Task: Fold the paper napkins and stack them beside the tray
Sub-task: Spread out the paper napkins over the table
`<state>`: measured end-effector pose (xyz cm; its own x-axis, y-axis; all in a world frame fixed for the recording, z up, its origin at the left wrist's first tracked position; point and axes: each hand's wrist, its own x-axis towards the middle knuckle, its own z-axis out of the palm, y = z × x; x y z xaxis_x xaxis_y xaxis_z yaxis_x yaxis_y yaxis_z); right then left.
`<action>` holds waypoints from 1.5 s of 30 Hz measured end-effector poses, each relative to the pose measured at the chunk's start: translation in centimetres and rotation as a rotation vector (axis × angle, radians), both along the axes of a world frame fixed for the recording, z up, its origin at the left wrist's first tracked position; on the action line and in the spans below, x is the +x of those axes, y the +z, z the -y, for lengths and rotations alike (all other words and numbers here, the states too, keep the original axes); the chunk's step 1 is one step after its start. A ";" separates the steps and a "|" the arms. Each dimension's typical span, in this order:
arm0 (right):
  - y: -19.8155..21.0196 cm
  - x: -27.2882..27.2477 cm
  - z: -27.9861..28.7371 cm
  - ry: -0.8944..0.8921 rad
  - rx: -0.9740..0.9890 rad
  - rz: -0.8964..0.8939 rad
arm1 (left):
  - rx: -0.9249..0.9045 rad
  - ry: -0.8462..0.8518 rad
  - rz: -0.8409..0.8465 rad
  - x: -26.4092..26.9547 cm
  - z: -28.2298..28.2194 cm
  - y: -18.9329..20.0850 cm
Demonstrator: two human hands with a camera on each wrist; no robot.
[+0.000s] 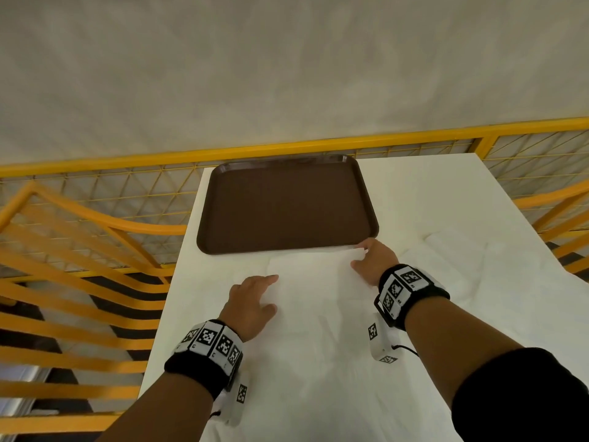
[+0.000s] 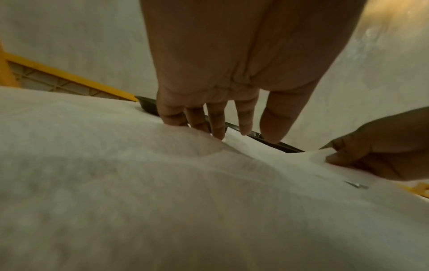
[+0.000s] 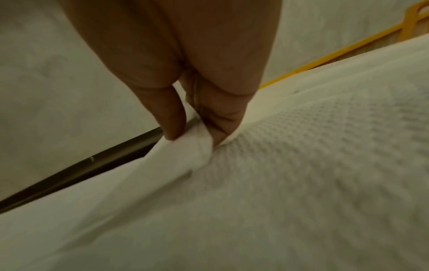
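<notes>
A white paper napkin (image 1: 315, 282) lies spread on the white table, just in front of the brown tray (image 1: 287, 205). My left hand (image 1: 266, 293) rests on the napkin's left edge with its fingers straight; in the left wrist view the fingertips (image 2: 219, 133) touch the paper. My right hand (image 1: 361, 255) pinches the napkin's far right corner, close to the tray's near right corner. The right wrist view shows thumb and finger of that hand (image 3: 192, 137) nipping the raised corner of the napkin (image 3: 185, 154). The tray's dark rim (image 3: 92, 165) runs just beyond it.
More crumpled white napkins (image 1: 462, 250) lie on the table to the right of my right hand. A yellow mesh railing (image 1: 287, 148) runs behind the table. Yellow slatted chairs (image 1: 79, 250) stand off the left edge. The table edge (image 1: 172, 282) is close to my left hand.
</notes>
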<state>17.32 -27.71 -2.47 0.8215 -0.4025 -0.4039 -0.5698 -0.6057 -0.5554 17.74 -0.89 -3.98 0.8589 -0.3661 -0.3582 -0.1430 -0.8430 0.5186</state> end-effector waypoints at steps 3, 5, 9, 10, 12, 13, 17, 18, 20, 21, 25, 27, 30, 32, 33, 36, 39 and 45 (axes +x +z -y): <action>-0.7 -0.1 0.5 -0.102 0.015 0.037 | 0.083 -0.051 0.015 -0.1 0.1 -0.3; -0.9 -0.2 0.8 -0.129 0.009 0.059 | 0.164 -0.080 0.028 -0.4 0.0 -0.4; -0.7 0.0 1.0 -0.128 -0.013 0.096 | 0.219 -0.054 0.091 -1.1 -0.2 -0.4; -0.5 0.0 1.2 -0.121 -0.020 0.103 | 0.225 -0.037 0.100 -1.2 -0.3 -0.3; -0.3 0.0 1.4 -0.110 -0.036 0.112 | 0.263 -0.019 0.104 -1.0 -0.8 -0.2; -0.2 0.0 1.5 -0.101 -0.045 0.108 | 0.281 -0.014 0.094 -0.9 -1.1 -0.1; -0.3 -0.4 1.7 -0.093 -0.045 0.086 | 0.302 0.112 0.078 -0.4 -1.9 0.1; -0.3 -0.5 1.7 -0.104 -0.028 0.098 | 0.302 0.186 0.089 -0.2 -2.1 0.2; 0.0 -0.9 1.5 -0.123 0.006 0.138 | 0.351 0.278 0.110 0.1 -2.6 0.3; 0.1 -1.0 1.5 -0.122 0.005 0.159 | 0.391 0.285 0.119 0.3 -2.7 0.3; 1.1 -1.7 0.9 -0.016 -0.091 0.196 | 0.441 0.265 0.117 0.7 -2.8 0.3; 1.8 -3.1 0.1 0.117 -0.145 0.161 | 0.463 0.234 0.098 0.6 -2.6 0.4; 2.7 -6.8 -1.7 0.461 -0.172 0.010 | 0.416 0.259 0.119 -0.1 -2.3 0.8; 3.3 -9.6 -2.9 0.649 -0.163 -0.145 | 0.385 0.251 0.144 -0.9 -2.2 1.1; 3.4 -11.0 -3.5 0.719 -0.184 -0.206 | 0.372 0.234 0.156 -1.6 -2.2 1.4; 3.0 -13.7 -5.2 0.916 -0.357 -0.162 | 0.339 0.112 0.200 -4.3 -2.2 2.4; 1.2 -14.7 -6.8 1.045 -0.443 -0.087 | 0.312 -0.102 0.075 -7.9 -2.3 3.0; -1.2 -14.5 -8.0 0.998 -0.665 0.060 | 0.384 -0.288 0.006 -13.0 -2.9 2.1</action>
